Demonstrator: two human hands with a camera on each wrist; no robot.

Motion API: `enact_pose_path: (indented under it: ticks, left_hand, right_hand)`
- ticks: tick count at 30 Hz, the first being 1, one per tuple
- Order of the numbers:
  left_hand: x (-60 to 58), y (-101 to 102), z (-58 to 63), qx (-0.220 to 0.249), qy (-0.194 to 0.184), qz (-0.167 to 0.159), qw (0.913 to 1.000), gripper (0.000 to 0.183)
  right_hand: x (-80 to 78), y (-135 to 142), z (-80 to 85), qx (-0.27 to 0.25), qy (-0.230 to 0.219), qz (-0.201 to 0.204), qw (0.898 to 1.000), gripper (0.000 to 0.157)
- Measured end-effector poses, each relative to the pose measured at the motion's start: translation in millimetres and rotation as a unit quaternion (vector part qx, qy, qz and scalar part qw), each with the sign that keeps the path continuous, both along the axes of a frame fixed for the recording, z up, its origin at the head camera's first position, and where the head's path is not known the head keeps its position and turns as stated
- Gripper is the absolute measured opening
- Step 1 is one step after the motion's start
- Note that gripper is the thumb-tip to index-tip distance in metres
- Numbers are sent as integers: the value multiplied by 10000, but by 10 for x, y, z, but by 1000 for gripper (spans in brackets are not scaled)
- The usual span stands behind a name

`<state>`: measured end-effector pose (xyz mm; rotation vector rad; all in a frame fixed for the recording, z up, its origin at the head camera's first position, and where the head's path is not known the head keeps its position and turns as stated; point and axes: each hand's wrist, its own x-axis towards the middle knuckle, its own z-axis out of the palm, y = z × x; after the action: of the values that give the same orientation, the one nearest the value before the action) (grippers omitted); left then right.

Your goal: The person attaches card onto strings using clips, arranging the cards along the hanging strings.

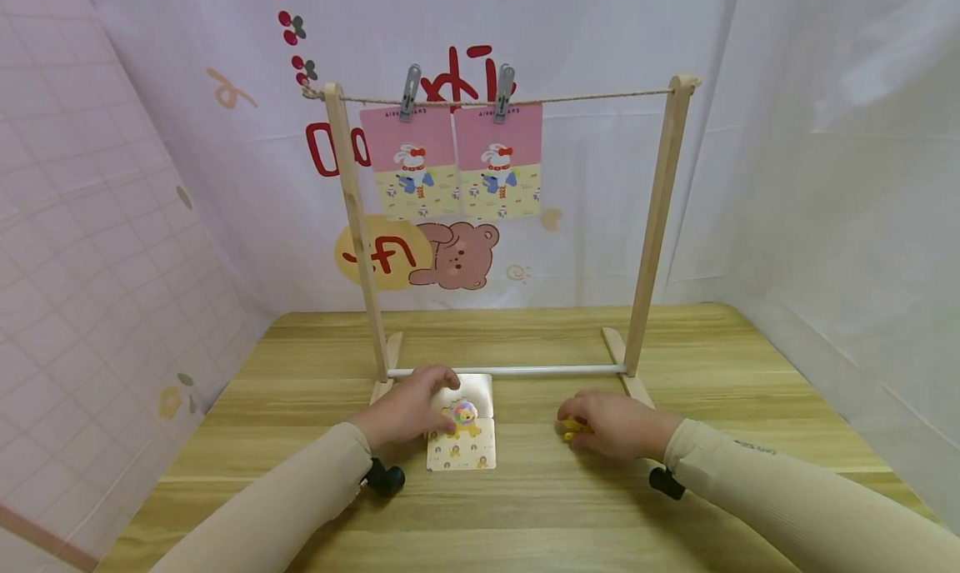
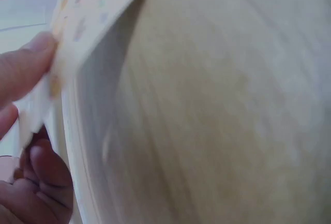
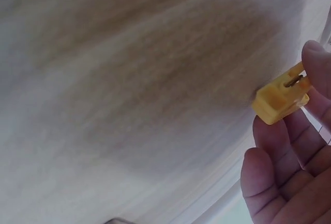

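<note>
A card with a lion picture (image 1: 474, 448) is pinched at its left side by my left hand (image 1: 414, 400). In the left wrist view, the thumb lies on the printed face of the card (image 2: 95, 17) and the other fingers are behind it; the card is tilted off the table there. My right hand (image 1: 617, 423) holds a yellow clothespin (image 3: 279, 97) between thumb and fingers, low over the tabletop. From the head view, only a bit of this clothespin shows under the fingers.
A wooden rack with left post (image 1: 356, 223) and right post (image 1: 658, 223) carries a twine line (image 1: 600, 97). Two grey clothespins (image 1: 409, 92) hold two pink-and-yellow rabbit cards (image 1: 498, 161) on it. A white bar (image 1: 540, 371) joins the feet on the wooden table (image 1: 525, 515).
</note>
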<state>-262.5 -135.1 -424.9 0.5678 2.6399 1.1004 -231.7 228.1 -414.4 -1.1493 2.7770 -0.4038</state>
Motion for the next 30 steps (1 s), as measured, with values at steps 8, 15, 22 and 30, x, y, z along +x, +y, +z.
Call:
enact_pose_path:
  ticks: [8,15,22,30]
  left_hand:
    - [2,14,34,339,-59,322,9989,28]
    - [9,24,59,537,-103,388,9977,24]
    - [8,38,65,739,-103,465,9961,25]
    - [8,54,68,1064,-113,485,9931,24]
  right_hand:
    - [-26,23,-42,-82,174,25,9998,28]
    - [-20,18,-42,-146,209,-48,9997,32]
    - [-15,-4,-26,-263,433,-155,9986,32]
    - [4,-30,-6,-558,808,-325,9946,29]
